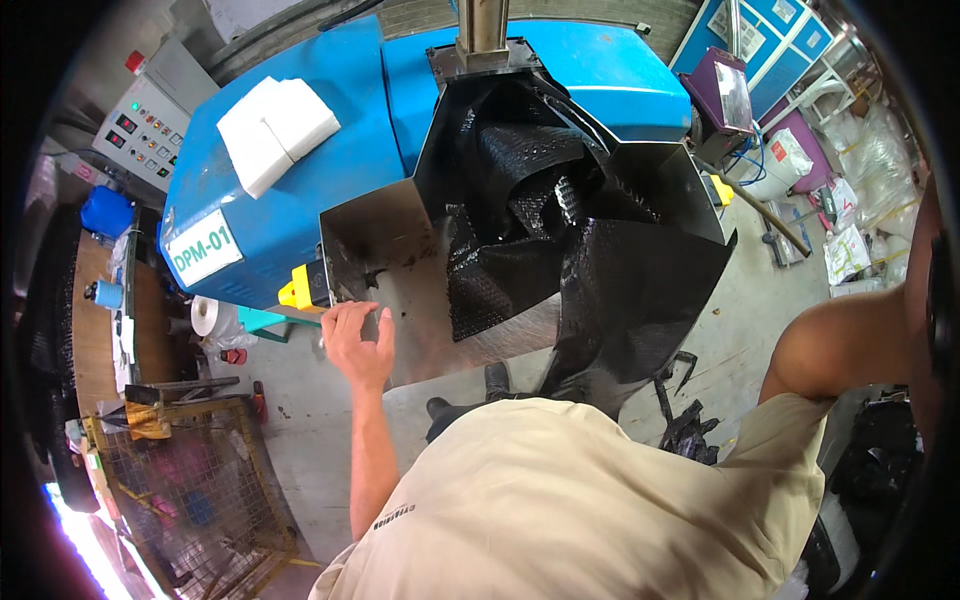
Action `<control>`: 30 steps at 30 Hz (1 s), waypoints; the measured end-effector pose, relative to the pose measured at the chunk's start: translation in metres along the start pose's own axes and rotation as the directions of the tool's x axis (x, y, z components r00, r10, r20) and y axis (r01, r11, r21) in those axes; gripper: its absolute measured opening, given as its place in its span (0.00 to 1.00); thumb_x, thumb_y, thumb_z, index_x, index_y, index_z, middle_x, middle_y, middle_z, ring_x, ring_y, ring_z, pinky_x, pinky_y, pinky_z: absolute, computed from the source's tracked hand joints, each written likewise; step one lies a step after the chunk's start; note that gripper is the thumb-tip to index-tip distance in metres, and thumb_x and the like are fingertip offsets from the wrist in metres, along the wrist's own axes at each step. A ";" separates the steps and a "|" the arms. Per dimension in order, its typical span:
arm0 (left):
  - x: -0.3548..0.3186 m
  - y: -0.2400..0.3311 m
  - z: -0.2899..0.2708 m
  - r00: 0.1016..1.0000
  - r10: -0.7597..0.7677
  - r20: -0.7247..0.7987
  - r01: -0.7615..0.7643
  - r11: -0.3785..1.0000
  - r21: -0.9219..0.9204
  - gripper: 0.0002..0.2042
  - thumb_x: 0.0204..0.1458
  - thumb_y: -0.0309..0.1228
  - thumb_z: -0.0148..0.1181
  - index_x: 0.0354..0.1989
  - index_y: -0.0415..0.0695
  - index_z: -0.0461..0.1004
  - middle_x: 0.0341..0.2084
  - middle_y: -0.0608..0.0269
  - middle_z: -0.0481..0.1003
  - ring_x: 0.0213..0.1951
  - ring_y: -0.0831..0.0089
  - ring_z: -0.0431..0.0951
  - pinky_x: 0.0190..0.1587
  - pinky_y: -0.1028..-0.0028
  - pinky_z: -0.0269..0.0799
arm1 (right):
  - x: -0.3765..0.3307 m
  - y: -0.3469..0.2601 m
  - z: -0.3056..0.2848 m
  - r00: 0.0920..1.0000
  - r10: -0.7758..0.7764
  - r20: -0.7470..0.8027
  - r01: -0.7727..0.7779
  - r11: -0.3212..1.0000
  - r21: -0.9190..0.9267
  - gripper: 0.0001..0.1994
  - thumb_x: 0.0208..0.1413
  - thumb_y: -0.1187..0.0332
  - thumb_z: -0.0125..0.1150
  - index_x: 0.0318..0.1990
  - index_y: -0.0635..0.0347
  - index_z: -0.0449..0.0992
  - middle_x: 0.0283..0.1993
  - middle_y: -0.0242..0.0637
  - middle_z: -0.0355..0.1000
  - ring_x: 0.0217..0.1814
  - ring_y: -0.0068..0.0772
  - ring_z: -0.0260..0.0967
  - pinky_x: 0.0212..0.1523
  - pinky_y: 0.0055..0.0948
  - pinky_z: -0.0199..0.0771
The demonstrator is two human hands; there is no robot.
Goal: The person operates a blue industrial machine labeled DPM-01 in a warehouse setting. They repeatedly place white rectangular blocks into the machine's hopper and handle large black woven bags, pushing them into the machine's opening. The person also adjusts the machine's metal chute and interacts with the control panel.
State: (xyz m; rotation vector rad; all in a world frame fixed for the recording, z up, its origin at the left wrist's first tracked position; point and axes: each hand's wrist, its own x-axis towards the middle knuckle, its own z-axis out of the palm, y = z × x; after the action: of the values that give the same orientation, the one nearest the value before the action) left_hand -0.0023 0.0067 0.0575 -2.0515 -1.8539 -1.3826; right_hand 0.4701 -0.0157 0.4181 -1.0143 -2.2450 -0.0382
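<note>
Left hand (358, 340): fingers spread and lying flat against the lower left edge of the steel hopper (385, 250); the grip is open and encloses nothing. The forearm rises to it from the lower edge of the view. Right hand: out of view; only the bare upper arm (840, 345) shows at the right, bent and raised toward the rim, so the state of that grip is not shown.

The steel hopper is a slanted, funnel-shaped chute with shiny, smudged walls, mounted on the front of a blue machine (300, 190). Black plastic sheeting (560, 230) fills the hopper to the right of the hand, crumpled into its throat and spilling over the right wall, where it hangs toward the floor. A yellow bracket (298, 290) sits just beside the hand, at the hopper's lower left corner. A vertical steel shaft (483, 28) stands above the hopper's throat.

On the machine's top lies a stack of white folded sheets (275, 130). A grey control box (140, 125) with coloured buttons stands to the machine's left. A yellow wire cage (190, 480) stands on the concrete floor at lower left. Black scraps (690, 430) lie on the floor below the hanging sheeting.
</note>
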 end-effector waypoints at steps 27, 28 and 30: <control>0.000 -0.002 -0.001 1.000 0.009 0.008 -0.009 1.000 0.004 0.08 0.44 0.27 0.73 0.34 0.46 0.82 0.35 0.65 0.82 0.47 0.56 0.77 0.53 0.60 0.72 | -0.005 -0.017 -0.020 0.999 -0.003 0.051 0.006 0.998 -0.065 0.37 0.57 0.45 0.64 0.64 0.69 0.74 0.61 0.50 0.76 0.68 0.46 0.71 0.73 0.44 0.60; -0.001 -0.002 -0.001 1.000 0.011 0.004 -0.011 1.000 0.006 0.08 0.45 0.27 0.73 0.34 0.46 0.82 0.35 0.65 0.82 0.47 0.56 0.77 0.53 0.60 0.72 | -0.004 -0.017 -0.019 0.999 -0.006 0.052 0.009 0.998 -0.063 0.37 0.58 0.45 0.64 0.64 0.69 0.74 0.61 0.50 0.76 0.68 0.46 0.71 0.73 0.44 0.60; -0.001 -0.004 0.000 1.000 0.018 -0.004 -0.018 1.000 0.017 0.08 0.44 0.27 0.73 0.34 0.46 0.82 0.35 0.65 0.82 0.47 0.57 0.77 0.53 0.60 0.72 | -0.005 -0.019 -0.018 0.998 -0.004 0.057 0.007 0.998 -0.058 0.37 0.58 0.45 0.64 0.64 0.69 0.74 0.61 0.50 0.76 0.68 0.46 0.70 0.74 0.44 0.59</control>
State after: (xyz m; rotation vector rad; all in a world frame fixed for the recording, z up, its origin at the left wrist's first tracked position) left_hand -0.0049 0.0067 0.0547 -2.0504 -1.8352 -1.3607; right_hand 0.4696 -0.0368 0.4336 -1.0520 -2.3100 -0.0789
